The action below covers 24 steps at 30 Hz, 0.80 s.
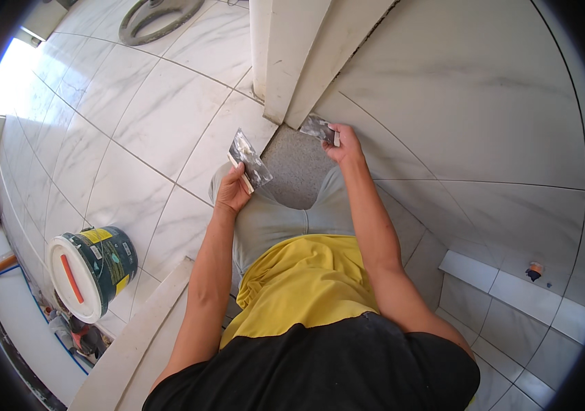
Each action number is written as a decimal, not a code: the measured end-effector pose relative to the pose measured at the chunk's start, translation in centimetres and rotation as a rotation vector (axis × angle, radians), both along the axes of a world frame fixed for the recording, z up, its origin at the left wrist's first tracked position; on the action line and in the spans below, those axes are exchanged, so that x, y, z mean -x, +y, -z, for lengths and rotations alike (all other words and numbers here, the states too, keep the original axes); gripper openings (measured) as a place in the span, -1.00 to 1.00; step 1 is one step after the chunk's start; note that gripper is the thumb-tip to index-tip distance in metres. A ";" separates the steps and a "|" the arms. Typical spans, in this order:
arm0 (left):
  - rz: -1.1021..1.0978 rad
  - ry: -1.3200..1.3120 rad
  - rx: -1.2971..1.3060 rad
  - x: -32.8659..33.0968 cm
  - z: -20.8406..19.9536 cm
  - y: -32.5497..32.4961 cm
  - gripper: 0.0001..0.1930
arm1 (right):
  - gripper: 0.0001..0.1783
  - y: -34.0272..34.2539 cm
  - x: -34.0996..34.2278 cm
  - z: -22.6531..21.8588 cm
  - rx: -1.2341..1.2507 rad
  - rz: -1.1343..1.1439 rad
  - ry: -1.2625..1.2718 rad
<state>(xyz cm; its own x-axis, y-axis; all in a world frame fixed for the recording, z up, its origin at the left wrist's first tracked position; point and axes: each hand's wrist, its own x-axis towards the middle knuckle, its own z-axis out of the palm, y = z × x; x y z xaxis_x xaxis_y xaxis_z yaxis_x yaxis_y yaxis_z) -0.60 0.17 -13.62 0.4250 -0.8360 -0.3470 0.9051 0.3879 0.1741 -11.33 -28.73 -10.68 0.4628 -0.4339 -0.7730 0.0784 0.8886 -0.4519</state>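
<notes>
Top: black shirt [320,370] with a yellow lower part [306,281]
Legs: light grey trousers [278,219]
Arms: bare forearms, no sleeves visible
Hands: no gloves

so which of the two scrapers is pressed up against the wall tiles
The scraper in the right hand: its blade meets the tiled wall beside the pale door frame. The left hand holds its scraper clear, over the lap.

Bright daylight enters from the upper left, glaring white on the glossy marbled floor tiles [135,103]. Soft shadows; sharp centre; fisheye bending and black vignette at the rim.
</notes>
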 end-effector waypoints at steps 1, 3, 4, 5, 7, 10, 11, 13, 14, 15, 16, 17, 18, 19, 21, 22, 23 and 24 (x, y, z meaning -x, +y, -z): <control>-0.006 -0.005 -0.014 0.0 0.0 0.2 -0.73 | -0.93 0.2 -0.3 0.2 -0.011 0.032 0.004; 0.024 0.003 0.015 0.3 -0.1 -0.9 -0.73 | -0.93 -1.9 0.7 1.7 -0.032 0.061 -0.034; 0.023 0.006 0.025 0.2 -0.2 -0.7 -0.73 | -0.93 -1.7 0.3 1.6 -0.073 0.059 -0.076; 0.016 0.005 0.023 0.1 -0.3 -0.5 -0.73 | -0.93 -1.5 0.0 1.4 -0.076 0.052 -0.076; 0.009 0.003 -0.003 0.2 -0.7 -0.4 -0.74 | -0.91 -1.2 -0.3 1.1 -0.076 0.122 0.018; -0.010 0.018 0.019 0.3 -1.2 -0.4 -0.74 | -0.88 -1.4 0.0 0.0 -0.186 0.133 -0.117; -0.015 0.020 0.019 0.3 -1.2 -0.3 -0.74 | -0.88 -1.2 -0.1 -0.4 -0.186 0.128 -0.115; -0.009 0.008 0.008 0.2 -1.1 -0.2 -0.74 | -0.81 -1.0 -0.2 -1.2 -0.150 0.173 -0.119; -0.014 0.009 0.009 0.2 -1.0 -0.2 -0.74 | -0.81 -0.9 -0.2 -1.6 -0.150 0.169 -0.117; -0.023 0.018 0.002 0.2 -1.0 -0.2 -0.74 | -0.81 -1.0 -0.1 -2.0 -0.176 0.172 -0.146; -0.029 0.026 -0.004 0.3 -0.8 -0.3 -0.74 | -0.82 -1.3 0.1 -2.2 -0.200 0.179 -0.175; -0.030 0.028 -0.002 0.2 -0.7 -0.3 -0.74 | -0.82 -1.6 0.3 -2.4 -0.198 0.178 -0.173; -0.016 0.022 0.007 0.2 -0.6 -0.4 -0.74 | -0.82 -1.9 0.5 -2.7 -0.225 0.162 -0.201; -0.004 0.017 0.014 0.1 -0.5 -0.4 -0.75 | -0.83 -2.0 0.5 -3.0 -0.255 0.144 -0.227; -0.014 0.020 0.012 0.1 -0.2 -0.5 -0.75 | -0.87 -2.1 0.9 -3.6 -0.220 0.134 -0.253; -0.020 0.023 0.008 0.1 -0.3 -0.6 -0.75 | -0.87 -2.0 1.1 -3.8 -0.185 0.127 -0.281; -0.021 0.024 0.009 0.2 -0.4 -0.6 -0.75 | -0.87 -1.8 1.4 -4.0 -0.185 0.126 -0.279; -0.012 0.022 0.002 0.2 -0.6 -0.5 -0.76 | -0.87 -1.5 1.6 -4.1 -0.109 0.131 -0.249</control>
